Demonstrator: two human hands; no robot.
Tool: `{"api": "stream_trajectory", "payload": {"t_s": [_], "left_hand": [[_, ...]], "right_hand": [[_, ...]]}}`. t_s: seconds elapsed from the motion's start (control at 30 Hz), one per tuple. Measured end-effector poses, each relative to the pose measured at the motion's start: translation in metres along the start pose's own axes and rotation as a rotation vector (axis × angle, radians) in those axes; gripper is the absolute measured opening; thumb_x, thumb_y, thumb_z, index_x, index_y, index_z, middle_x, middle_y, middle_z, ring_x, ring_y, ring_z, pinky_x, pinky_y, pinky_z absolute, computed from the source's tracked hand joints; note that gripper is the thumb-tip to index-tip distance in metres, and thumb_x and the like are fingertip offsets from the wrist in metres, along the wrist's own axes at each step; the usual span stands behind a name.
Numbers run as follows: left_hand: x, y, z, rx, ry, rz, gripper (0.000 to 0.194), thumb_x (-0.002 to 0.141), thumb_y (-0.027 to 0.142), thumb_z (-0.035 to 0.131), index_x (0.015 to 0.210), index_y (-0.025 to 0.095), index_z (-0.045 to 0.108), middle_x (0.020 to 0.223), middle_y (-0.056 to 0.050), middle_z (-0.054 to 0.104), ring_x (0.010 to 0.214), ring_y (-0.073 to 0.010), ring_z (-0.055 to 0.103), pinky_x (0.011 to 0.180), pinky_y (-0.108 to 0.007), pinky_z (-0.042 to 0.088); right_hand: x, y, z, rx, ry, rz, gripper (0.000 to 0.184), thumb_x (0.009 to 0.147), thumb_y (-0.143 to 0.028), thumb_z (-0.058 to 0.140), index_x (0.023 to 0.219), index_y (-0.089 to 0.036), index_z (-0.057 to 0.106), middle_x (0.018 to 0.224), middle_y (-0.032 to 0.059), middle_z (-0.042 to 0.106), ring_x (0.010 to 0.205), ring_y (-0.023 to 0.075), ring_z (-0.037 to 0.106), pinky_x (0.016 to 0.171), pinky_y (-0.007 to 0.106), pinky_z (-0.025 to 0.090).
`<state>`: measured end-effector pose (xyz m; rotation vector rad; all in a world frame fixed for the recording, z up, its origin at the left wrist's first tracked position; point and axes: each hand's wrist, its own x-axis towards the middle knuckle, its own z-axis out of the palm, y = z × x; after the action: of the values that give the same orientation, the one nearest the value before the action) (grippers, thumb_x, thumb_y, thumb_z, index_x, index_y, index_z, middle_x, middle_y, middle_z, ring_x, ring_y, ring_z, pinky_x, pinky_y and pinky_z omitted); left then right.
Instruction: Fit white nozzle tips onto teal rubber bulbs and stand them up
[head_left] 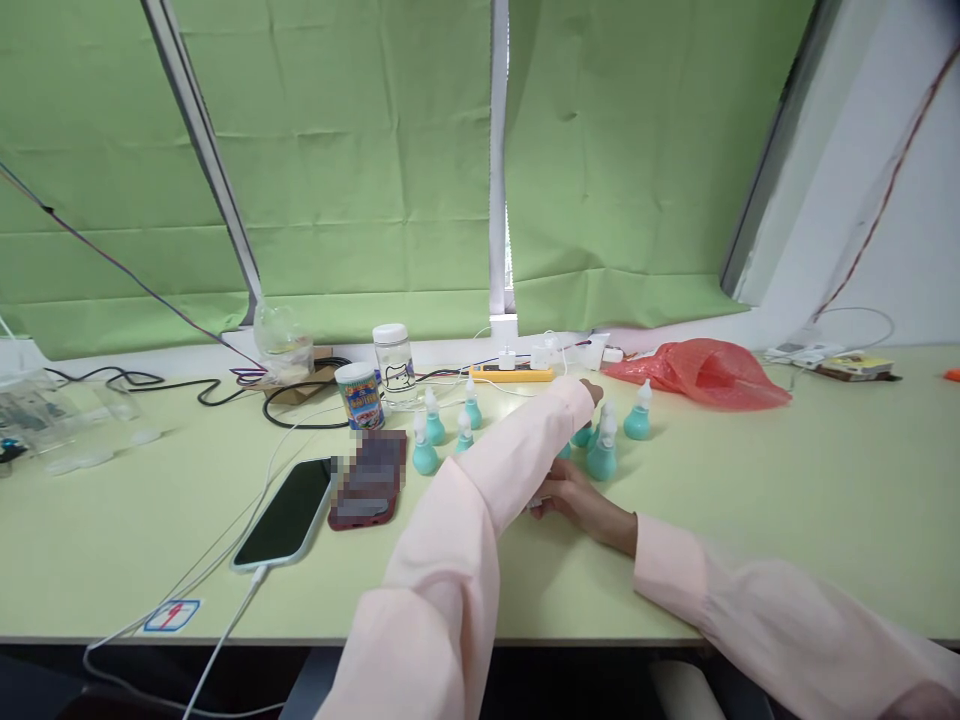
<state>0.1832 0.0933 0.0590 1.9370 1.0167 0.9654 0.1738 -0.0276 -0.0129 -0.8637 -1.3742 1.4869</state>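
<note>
Several small teal bottles with white nozzles (424,452) stand in a loose group in the middle of the pale green table (787,480). My left arm, in a pink sleeve, reaches across to the bottles on the right (602,455). Only the fingertips of my left hand (592,392) show past the cuff, right above those bottles. My right hand (574,500) rests on the table just under the left forearm, fingers curled round something small and white that I cannot make out.
A phone (289,515) on a white cable lies at the left beside a dark red wallet (367,480). Behind stand a printed can (359,396), a clear jar (394,365) and a yellow power strip (512,374). A red plastic bag (697,372) lies at the right.
</note>
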Motion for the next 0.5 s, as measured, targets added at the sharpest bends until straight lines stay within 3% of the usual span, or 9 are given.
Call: {"api": "stream_trajectory", "payload": {"t_s": [0.13,0.3,0.4,0.5], "left_hand": [[0.002,0.0,-0.008,0.197,-0.144,0.069,0.021,0.047,-0.005,0.055,0.035,0.007,0.043,0.049,0.005,0.049,0.073,-0.0113,0.056,0.069,-0.016,0.039],[0.009,0.033,-0.052,0.269,-0.174,0.233,0.012,0.051,0.006,0.062,0.062,0.009,0.057,0.063,0.002,0.054,0.077,-0.0118,0.053,0.077,-0.022,0.038],[-0.013,0.054,-0.086,0.153,-0.098,0.468,0.021,0.06,0.017,0.059,0.08,0.011,0.057,0.063,0.001,0.051,0.067,-0.0105,0.051,0.071,-0.028,0.043],[-0.06,0.064,-0.11,-0.178,-0.077,0.471,0.025,0.065,0.025,0.056,0.086,0.012,0.053,0.075,-0.003,0.051,0.07,-0.0099,0.051,0.066,-0.027,0.046]], "right_hand": [[0.0,-0.001,-0.001,-0.018,-0.007,0.007,0.017,0.058,-0.016,0.056,0.075,-0.015,0.054,0.06,0.0022,0.058,0.053,0.0128,0.053,0.047,0.024,0.038],[0.0,-0.002,-0.003,-0.056,-0.022,0.035,0.013,0.06,-0.022,0.058,0.068,-0.015,0.052,0.059,0.0028,0.058,0.054,0.0122,0.052,0.051,0.025,0.039],[0.0,-0.004,-0.003,-0.06,0.015,0.011,0.015,0.061,-0.027,0.059,0.069,-0.016,0.052,0.058,0.0017,0.056,0.054,0.012,0.052,0.052,0.025,0.039],[-0.002,-0.006,0.0,-0.065,0.063,-0.02,0.018,0.062,-0.031,0.059,0.07,-0.016,0.053,0.058,0.0005,0.053,0.053,0.0108,0.049,0.051,0.025,0.038]]}}
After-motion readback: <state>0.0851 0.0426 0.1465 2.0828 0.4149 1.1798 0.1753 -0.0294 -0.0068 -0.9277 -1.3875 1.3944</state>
